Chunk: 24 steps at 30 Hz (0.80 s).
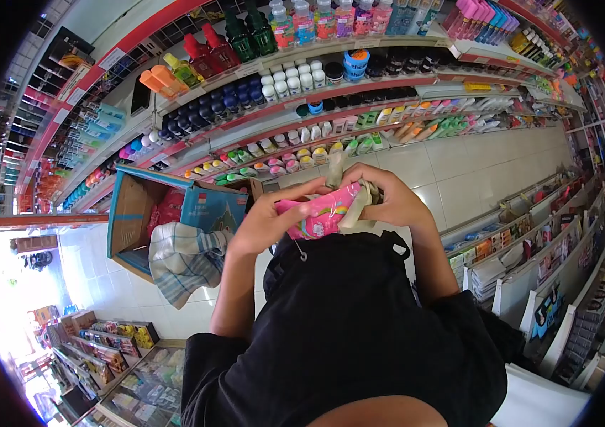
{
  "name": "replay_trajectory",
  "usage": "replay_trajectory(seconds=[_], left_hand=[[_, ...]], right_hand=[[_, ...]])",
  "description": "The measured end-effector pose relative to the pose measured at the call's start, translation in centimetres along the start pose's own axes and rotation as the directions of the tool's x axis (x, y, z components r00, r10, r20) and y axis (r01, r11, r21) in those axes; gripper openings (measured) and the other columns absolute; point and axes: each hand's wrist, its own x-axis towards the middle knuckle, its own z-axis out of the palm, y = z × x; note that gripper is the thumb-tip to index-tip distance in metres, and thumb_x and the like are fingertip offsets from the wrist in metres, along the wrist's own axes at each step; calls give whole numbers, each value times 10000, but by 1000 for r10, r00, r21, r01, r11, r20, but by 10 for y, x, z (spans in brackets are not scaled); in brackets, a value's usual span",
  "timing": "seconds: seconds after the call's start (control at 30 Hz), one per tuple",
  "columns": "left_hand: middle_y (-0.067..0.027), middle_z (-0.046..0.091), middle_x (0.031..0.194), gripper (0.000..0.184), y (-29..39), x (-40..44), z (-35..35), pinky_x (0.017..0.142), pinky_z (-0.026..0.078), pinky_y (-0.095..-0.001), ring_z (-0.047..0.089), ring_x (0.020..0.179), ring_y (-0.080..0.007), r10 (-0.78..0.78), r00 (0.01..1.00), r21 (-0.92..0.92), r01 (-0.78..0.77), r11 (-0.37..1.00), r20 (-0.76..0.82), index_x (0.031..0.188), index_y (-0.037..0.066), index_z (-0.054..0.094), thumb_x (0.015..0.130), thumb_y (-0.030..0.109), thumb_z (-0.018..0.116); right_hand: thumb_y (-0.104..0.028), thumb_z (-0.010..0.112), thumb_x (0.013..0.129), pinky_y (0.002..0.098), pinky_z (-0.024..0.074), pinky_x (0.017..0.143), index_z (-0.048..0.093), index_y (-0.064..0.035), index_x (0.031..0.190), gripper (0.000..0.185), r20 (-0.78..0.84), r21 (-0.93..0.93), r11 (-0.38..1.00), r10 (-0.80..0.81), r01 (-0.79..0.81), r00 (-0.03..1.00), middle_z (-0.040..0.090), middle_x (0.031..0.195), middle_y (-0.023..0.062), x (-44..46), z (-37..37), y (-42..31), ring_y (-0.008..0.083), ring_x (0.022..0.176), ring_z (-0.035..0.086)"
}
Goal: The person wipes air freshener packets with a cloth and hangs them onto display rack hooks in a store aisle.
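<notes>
The left hand [260,226] has its grip closed on the left end of a pink, soft-looking packet with a rainbow print [322,220], while the right hand [395,204] grips a crumpled beige-green cloth [368,196] at the packet's right end. The step in hand looks like two-handed handling of packet and cloth together, and any further move calls for a steady left grip, since the packet could bend. Left of the packet stands a blue cardboard box [206,208], a checked cloth [180,257] draped over its edge.
</notes>
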Motion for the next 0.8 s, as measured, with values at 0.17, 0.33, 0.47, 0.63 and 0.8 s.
replay_trajectory(seconds=[0.17,0.33,0.47,0.63,0.8], left_hand=[[-11,641,898,399,-44,-19,-3,777,423,-238,508,835,-61,-55,962,-148,15,989,-268,1004,-53,653,978,313,497],[-21,632,895,403,-37,-45,-23,787,433,-247,522,843,-67,-115,926,-243,26,970,-360,986,-64,638,989,303,471],[-56,627,971,424,-28,-69,-32,822,443,-239,552,872,-79,-110,900,-461,-108,881,-421,1105,-59,578,1018,303,374],[-22,599,881,471,-72,-99,-39,758,422,-236,506,806,-80,32,879,-9,-41,999,-475,1082,-49,588,1025,341,329],[-3,565,843,458,-54,-134,-52,708,399,-223,450,760,-68,-1,931,-231,-90,969,-365,1059,-46,589,1023,339,344]], right_hand=[[19,640,700,262,405,860,560,-39,1020,334,-178,133,991,5,19,984,553,1000,28,2,29,10,123,951,527],[49,617,707,271,442,839,558,-37,1044,353,-428,251,968,134,-25,894,546,1046,36,8,55,18,135,965,550],[30,632,701,307,513,804,554,-33,1130,440,-700,500,811,170,306,693,565,1039,69,18,90,-12,201,1021,588],[-70,738,638,323,469,785,592,-34,965,360,-329,-258,958,-207,124,921,578,1006,84,39,182,-34,223,916,587],[-10,716,630,345,471,746,568,-27,920,326,-423,-453,885,-317,105,849,571,996,122,51,221,-33,320,901,579]])
